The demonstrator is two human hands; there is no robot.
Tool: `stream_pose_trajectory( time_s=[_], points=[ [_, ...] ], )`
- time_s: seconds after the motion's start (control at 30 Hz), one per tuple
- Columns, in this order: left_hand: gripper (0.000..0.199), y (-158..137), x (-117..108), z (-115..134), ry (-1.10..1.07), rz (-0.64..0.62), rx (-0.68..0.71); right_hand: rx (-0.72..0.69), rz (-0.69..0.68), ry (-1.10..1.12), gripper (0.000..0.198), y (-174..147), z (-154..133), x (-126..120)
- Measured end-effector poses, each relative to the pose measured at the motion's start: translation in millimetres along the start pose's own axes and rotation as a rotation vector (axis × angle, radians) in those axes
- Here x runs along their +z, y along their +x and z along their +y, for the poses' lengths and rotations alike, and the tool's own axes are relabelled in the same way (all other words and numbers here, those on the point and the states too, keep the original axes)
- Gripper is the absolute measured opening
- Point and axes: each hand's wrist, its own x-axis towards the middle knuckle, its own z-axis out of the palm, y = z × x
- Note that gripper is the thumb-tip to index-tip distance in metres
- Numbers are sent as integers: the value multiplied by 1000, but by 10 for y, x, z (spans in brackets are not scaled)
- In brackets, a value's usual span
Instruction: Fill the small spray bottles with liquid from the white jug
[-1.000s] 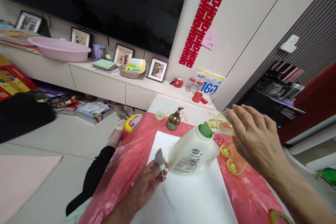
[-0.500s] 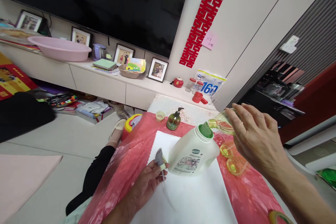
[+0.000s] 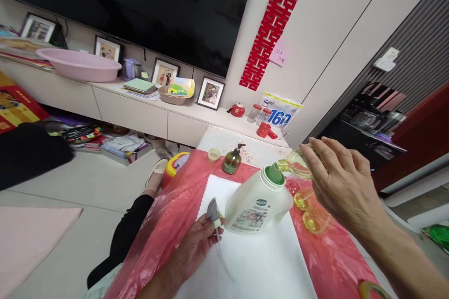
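My right hand (image 3: 338,180) is wrapped round a clear bottle (image 3: 296,164), tipped so that its threaded neck rests at the green spout of a big pale detergent jug (image 3: 250,205). The jug stands upright with its mouth uncapped. Between the fingers of my left hand (image 3: 196,243) is a grey spray nozzle (image 3: 212,210) with a thin tube hanging down. The nozzle is just left of the jug. Behind them stands a green pump bottle (image 3: 232,161), beside a small pale cap (image 3: 213,154). Whether liquid is flowing from the tilted bottle is hard to make out.
A white board (image 3: 252,266) lies on a pink plastic sheet (image 3: 157,224) over the table. Yellow transparent containers (image 3: 314,219) lie right of the jug. A roll of tape (image 3: 373,289) is at the lower right edge. Beyond stands a long cabinet (image 3: 133,110) with photo frames and jars.
Almost nothing differs. The tilted bottle and my right hand have shifted very slightly left; my left hand with the spray nozzle stays in place.
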Motion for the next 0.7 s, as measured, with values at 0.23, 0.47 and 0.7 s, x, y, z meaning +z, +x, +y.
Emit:
stream_pose_trajectory(
  time_s=[0.23, 0.47, 0.7],
  points=[
    [43, -15, 8, 12, -13, 6, -5, -12, 16, 10, 45, -3, 6, 4],
    [45, -17, 18, 14, 6, 9, -1, -37, 22, 7, 43, -3, 26, 21],
    [44, -16, 26, 16, 1, 1, -3, -54, 30, 18, 46, 9, 37, -2]
  ],
)
